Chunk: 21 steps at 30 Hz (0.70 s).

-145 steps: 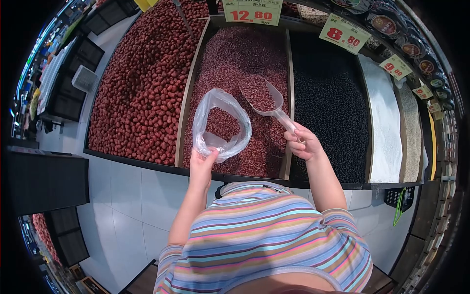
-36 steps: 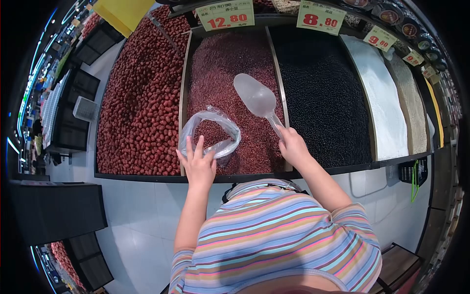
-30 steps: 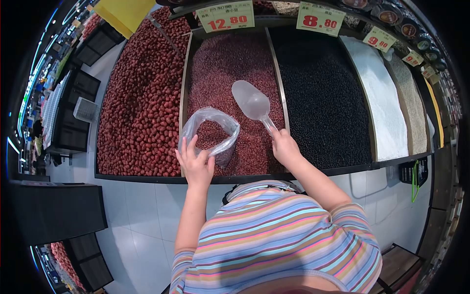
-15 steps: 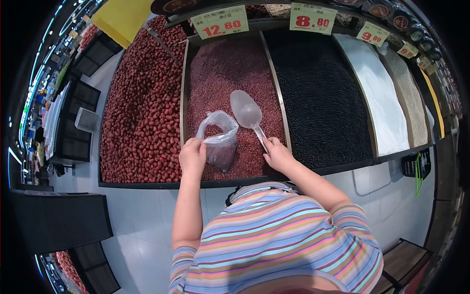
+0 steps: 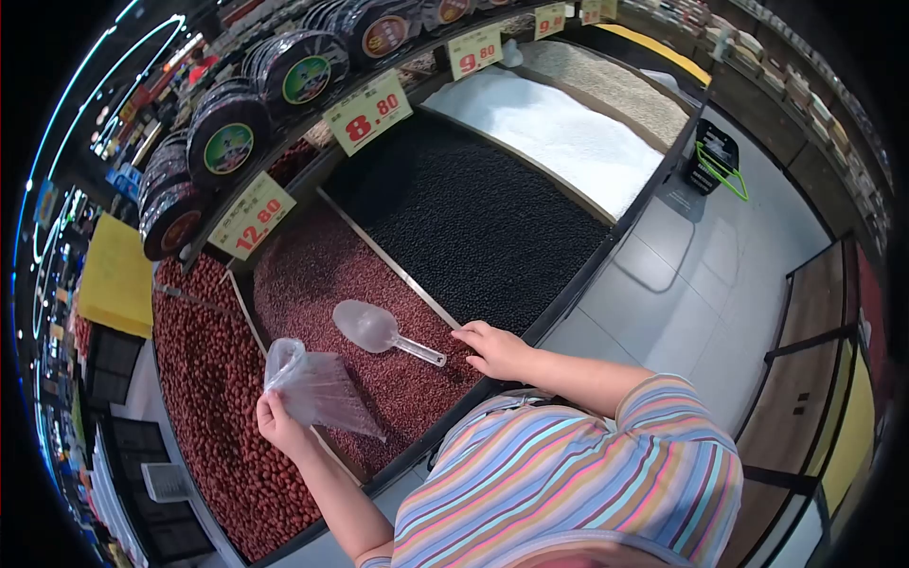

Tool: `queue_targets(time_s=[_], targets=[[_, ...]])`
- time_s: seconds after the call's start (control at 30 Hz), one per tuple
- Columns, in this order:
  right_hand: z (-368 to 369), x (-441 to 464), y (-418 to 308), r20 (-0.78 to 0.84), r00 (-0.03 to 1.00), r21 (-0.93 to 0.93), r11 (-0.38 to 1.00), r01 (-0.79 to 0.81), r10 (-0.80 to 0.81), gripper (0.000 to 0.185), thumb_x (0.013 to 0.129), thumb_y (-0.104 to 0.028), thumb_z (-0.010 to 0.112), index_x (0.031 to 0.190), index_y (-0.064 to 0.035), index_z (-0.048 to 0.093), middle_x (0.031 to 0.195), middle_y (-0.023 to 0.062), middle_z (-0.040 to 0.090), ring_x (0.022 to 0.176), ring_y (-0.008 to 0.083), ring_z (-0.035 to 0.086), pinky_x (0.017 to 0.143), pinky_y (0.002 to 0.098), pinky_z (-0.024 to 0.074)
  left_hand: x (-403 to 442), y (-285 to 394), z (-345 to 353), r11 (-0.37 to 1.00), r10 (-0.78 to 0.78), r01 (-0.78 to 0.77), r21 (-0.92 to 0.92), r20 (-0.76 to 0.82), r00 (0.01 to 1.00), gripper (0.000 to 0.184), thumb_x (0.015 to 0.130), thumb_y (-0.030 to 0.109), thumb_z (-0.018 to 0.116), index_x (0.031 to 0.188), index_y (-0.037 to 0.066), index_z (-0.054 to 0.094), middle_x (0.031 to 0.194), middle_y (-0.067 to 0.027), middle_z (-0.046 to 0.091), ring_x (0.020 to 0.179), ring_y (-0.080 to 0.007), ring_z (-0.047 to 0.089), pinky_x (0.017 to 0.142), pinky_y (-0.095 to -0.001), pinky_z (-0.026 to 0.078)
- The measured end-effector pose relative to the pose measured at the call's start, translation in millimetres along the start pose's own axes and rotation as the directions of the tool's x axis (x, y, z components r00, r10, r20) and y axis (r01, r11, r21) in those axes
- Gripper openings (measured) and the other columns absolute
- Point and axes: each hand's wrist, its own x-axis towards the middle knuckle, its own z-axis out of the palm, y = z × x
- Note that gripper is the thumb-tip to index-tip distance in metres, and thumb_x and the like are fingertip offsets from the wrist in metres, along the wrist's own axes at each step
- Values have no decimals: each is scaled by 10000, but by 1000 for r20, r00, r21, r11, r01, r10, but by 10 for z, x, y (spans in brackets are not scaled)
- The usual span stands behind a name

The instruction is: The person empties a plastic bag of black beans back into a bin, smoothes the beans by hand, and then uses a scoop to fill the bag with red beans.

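A clear plastic bag (image 5: 327,390) with small red beans in its lower part hangs from my left hand (image 5: 276,418), whose fingers are closed on its edge. The bag is over the left side of the bin of small red beans (image 5: 312,265). A translucent scoop (image 5: 367,327) lies on those beans with its handle towards the lower right. No beans show in its bowl. My right hand (image 5: 490,350) is just right of the handle end, apart from it, with fingers spread near the wooden divider (image 5: 398,270).
Black beans (image 5: 464,208) fill the neighbouring bin, with white grain (image 5: 540,123) beyond. Red dates (image 5: 213,398) lie left. Price signs (image 5: 252,216) and round dark packages (image 5: 227,147) line the back. A black basket (image 5: 712,159) stands on the floor.
My right hand has let go of the scoop, which now rests on the beans. My left hand has drawn the bag's mouth narrower. The view has turned towards the right.
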Motion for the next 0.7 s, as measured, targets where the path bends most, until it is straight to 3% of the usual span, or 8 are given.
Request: queue_targets(time_s=[0.17, 0.23, 0.3, 0.4, 0.5, 0.6, 0.7], targets=[[-134, -266, -71, -115, 993, 59, 998, 28, -21, 524, 785, -171, 638, 1272, -71, 472, 1215, 147, 487, 1078, 313, 535, 890, 391, 469, -53, 654, 286, 982, 175, -166, -96, 104, 979, 157, 935, 135, 533, 908, -15, 568, 879, -50, 614, 785, -109, 582, 730, -241, 480], [-243, -353, -208, -148, 987, 79, 994, 69, -57, 544, 780, -185, 646, 1279, -66, 466, 1217, 152, 486, 1096, 315, 522, 906, 390, 459, -159, 900, 407, 962, 199, -147, -232, 219, 955, 188, 929, 152, 536, 967, -29, 573, 968, -106, 625, 875, -181, 606, 786, -301, 489], [-364, -410, -358, -128, 986, 125, 985, 122, -105, 617, 775, -240, 668, 1313, -49, 436, 1260, 176, 462, 1157, 331, 472, 980, 404, 397, -316, 1073, 665, 941, 279, -208, -269, 259, 925, 245, 897, 187, 569, 818, -42, 537, 877, -89, 562, 779, -142, 553, 710, -248, 448], [-547, -450, -611, -133, 954, 157, 944, 290, -270, 743, 772, -314, 685, 1362, -1, 358, 1328, 211, 403, 1229, 356, 398, 1033, 432, 328, -532, 1157, 979, 919, 260, -86, -384, 430, 865, 251, 875, 179, 584, 754, -27, 507, 834, -84, 535, 755, -137, 533, 697, -248, 438], [-580, -451, -783, -189, 919, 124, 920, 371, -345, 858, 701, -328, 741, 1364, 23, 324, 1343, 209, 390, 1255, 365, 364, 1039, 446, 317, -867, 1152, 1323, 955, 147, 33, -296, 565, 812, 217, 856, 144, 584, 713, -1, 507, 828, -76, 538, 763, -133, 516, 704, -253, 408], [-698, -485, -824, -22, 948, 335, 891, 306, -317, 874, 662, -314, 762, 1355, 4, 334, 1344, 192, 398, 1269, 353, 355, 1031, 446, 321, -1202, 1057, 1569, 968, 67, 134, -212, 732, 678, 188, 836, 108, 618, 708, 8, 525, 831, -85, 563, 744, -121, 498, 702, -239, 384], [-824, -596, -700, 207, 896, 634, 751, 183, -393, 914, 568, -226, 832, 1328, -38, 362, 1343, 154, 407, 1274, 346, 354, 1041, 450, 305, -1464, 1011, 1856, 994, 40, 70, -90, 851, 523, 225, 855, 167, 632, 719, 27, 520, 819, -45, 553, 764, -99, 485, 696, -229, 376]])
